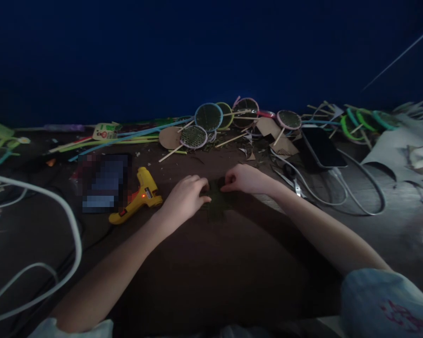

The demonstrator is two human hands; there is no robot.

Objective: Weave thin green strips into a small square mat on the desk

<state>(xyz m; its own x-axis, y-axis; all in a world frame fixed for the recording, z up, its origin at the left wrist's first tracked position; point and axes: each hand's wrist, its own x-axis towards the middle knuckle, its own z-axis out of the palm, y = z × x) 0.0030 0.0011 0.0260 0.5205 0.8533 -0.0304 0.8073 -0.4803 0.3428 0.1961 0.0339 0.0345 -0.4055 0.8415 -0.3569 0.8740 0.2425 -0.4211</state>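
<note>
Between my hands, flat on the dark table, lies a small cross-shaped piece of dark green strips (216, 199), dim against the wood. My left hand (185, 202) is at its left edge, fingers curled and thumb close to them. At its upper right, my right hand (245, 179) has thumb and fingers bent together in a pinch on the green strips. The fingertips are partly in shadow. Just left of my left hand lies a yellow glue gun (139, 197) with its orange light lit.
Small round net-like fans on sticks (208, 117) lie along the back with coloured sticks, cardboard (284, 138) and scraps. Scissors (291, 177) and a cabled phone (322, 145) are at right. A blurred-out device (107, 180) and a white cable (74, 225) are at left.
</note>
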